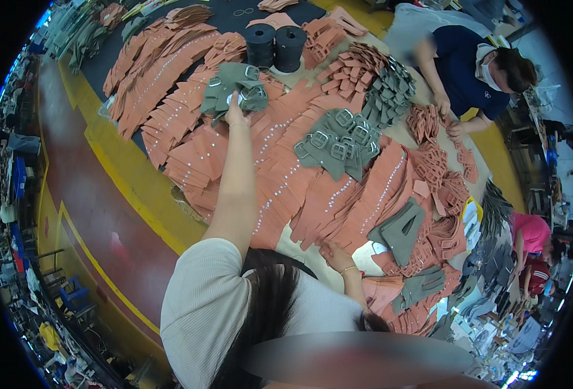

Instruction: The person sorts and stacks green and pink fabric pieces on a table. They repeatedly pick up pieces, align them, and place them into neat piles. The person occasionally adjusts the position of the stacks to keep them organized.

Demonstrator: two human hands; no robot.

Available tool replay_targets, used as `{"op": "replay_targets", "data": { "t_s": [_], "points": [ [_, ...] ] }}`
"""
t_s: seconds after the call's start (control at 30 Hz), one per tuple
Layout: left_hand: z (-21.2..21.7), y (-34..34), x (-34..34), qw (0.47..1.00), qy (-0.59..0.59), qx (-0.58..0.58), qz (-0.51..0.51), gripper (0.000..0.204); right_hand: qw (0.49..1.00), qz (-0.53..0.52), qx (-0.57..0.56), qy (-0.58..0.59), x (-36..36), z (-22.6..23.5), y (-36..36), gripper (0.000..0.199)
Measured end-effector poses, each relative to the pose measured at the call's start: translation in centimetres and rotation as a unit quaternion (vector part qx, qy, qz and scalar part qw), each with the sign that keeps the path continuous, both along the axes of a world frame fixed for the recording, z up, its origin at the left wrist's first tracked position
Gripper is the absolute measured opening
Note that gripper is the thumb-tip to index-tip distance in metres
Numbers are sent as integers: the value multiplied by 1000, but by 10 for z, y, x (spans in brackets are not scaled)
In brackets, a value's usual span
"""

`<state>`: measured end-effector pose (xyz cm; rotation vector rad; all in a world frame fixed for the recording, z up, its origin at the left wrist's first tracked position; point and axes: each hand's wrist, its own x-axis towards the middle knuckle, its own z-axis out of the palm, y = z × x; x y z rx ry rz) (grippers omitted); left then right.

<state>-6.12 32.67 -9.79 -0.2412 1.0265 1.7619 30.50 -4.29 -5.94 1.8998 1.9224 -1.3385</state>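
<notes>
My left arm reaches far over the table. My left hand [238, 113] is closed on a bunch of dark green buckled straps [227, 83], its thumb on top. Orange strap pieces [189, 120] with rows of pale dots lie fanned out beneath it. To the right, a second pile of green straps with silver buckles [341, 139] rests on the orange pieces. My right hand [337, 257] is low and near my body, beside the near edge of the orange stacks [322, 214]. Its fingers are partly curled, and whether they grip anything is too small to make out.
Two black spools [275, 48] stand at the back. Green cut pieces [400, 230] and bundles of orange buckled straps [448, 194] lie to the right. Across the table a co-worker in dark blue [458, 78] handles orange straps. A yellow-lined floor [115, 175] runs along the left.
</notes>
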Motion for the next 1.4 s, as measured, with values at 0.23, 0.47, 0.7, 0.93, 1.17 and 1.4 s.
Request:
{"op": "replay_targets", "data": {
  "t_s": [0.23,0.47,0.7,0.93,1.17,1.4],
  "points": [
    [-19,30,-24,998,-28,31,-47,56,999,9,-18,37,-10,8,15,45],
    [-13,0,-9,998,-8,62,1,44,996,-55,-60,42,-17,34,38,44],
    [-1,-31,-6,991,0,127,-30,46,999,-24,21,29,-17,62,50,41],
    [53,-81,-15,952,91,190,-222,41,976,-57,145,153,-46,108,76,47],
    [96,-191,40,864,-3,248,-439,41,875,-133,412,218,-85,168,102,84],
    [120,-276,122,848,-33,153,-506,41,839,-60,541,1,-71,204,23,89]
  ]
}}
